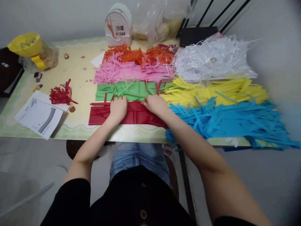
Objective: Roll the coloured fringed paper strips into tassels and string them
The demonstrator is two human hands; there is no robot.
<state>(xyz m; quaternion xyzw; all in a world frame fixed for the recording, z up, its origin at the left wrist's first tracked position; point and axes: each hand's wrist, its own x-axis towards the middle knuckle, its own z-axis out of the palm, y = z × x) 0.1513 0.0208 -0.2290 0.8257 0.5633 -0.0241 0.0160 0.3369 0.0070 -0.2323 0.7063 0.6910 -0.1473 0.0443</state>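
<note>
A folded stack of dark red tissue paper (135,115) lies along the near edge of the table. Curled over its left part, my left hand (118,108) has its fingers closed on the paper at the far edge. My right hand (154,104) is closed at the right part of that same edge, fingertips bent down on the red paper. Thin red strips stick up beside both hands. Just beyond lies green fringed tissue paper (128,90), then pink fringe (134,71) and orange fringe (141,56). Exactly what the fingertips pinch is partly hidden.
Yellow fringe (216,89), blue fringe (235,117) and white fringe (211,59) cover the right side. On the left are a bunch of red strips (61,93), a printed white sheet (39,114) and a jar with a yellow bowl (25,45). A white container (118,26) stands behind.
</note>
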